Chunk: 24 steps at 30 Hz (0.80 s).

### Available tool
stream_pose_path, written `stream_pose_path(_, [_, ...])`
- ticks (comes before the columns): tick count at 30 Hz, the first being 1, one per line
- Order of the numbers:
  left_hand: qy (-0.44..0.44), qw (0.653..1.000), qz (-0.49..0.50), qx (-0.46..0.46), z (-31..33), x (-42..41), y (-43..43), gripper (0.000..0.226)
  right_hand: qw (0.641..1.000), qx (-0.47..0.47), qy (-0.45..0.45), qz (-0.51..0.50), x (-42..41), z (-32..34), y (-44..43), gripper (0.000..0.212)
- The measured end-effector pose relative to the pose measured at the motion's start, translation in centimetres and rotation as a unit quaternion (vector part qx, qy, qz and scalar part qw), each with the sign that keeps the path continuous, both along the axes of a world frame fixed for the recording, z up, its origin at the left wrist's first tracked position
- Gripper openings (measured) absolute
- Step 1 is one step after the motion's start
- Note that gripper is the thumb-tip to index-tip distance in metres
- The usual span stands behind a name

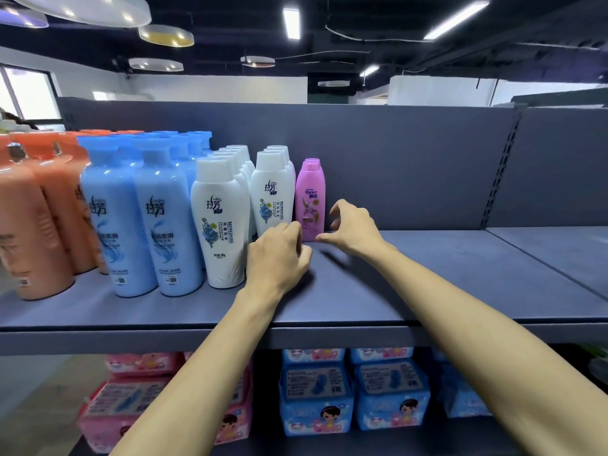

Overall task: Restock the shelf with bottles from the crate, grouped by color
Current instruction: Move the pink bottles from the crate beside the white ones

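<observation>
- Small pink plastic bottle with a pink flip cap: upright at the back of the dark grey metal shelf, against the grey back panel. It stands alone at the right end of the stocked row, just beside the white bottles.
- Left hand: low at the pink bottle's lower left, fingers curled in, thumb lying toward the bottle's foot. Fingertips hidden; cannot tell if they touch or hold the bottle.
- Right hand: just right of the bottle, fingers bent in a loose open C, thumb pointing at the bottle's base. Nothing in its grasp; a gap shows between it and the bottle.
- White plastic bottles with white caps and blue flower labels: two files running front to back, left of the pink one.
- Light blue plastic bottles: next group leftward, also in files.
- Orange plastic bottles: far left end, blurred.
- Shelf to the right of the pink bottle: bare grey surface.
- Lower shelf: pink soft packs at left, blue soft packs at right, stacked.
</observation>
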<state>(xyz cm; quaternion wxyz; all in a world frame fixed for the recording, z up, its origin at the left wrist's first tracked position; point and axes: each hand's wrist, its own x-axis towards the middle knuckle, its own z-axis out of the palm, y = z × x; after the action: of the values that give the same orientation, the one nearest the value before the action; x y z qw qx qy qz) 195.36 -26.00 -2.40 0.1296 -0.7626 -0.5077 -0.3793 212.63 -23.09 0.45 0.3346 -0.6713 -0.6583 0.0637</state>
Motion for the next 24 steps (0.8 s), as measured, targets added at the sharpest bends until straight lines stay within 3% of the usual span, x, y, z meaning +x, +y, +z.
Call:
stream_pose_path(4, [0.020,1.000,-0.008,0.015,0.3,0.0,-0.8,0.015,0.998,0.004,-0.069,-0.004,0.1,1.0,-3.4,0.048])
stream_pose_path(9, [0.047,0.993,-0.046,0.103,0.9,0.0,-4.0,0.017,0.993,0.022,-0.117,0.004,-0.3,2.2,-9.4,0.041])
stream_pose_path(20, [-0.036,0.982,-0.116,0.147,-2.3,0.8,-12.7,0.015,0.995,0.055,-0.086,0.001,1.1,-1.4,-21.5,0.024])
stream_pose_path(24, [-0.002,0.974,-0.158,0.161,-5.6,1.3,-14.6,0.011,0.993,0.058,-0.098,-0.006,1.6,-4.7,-24.5,0.018])
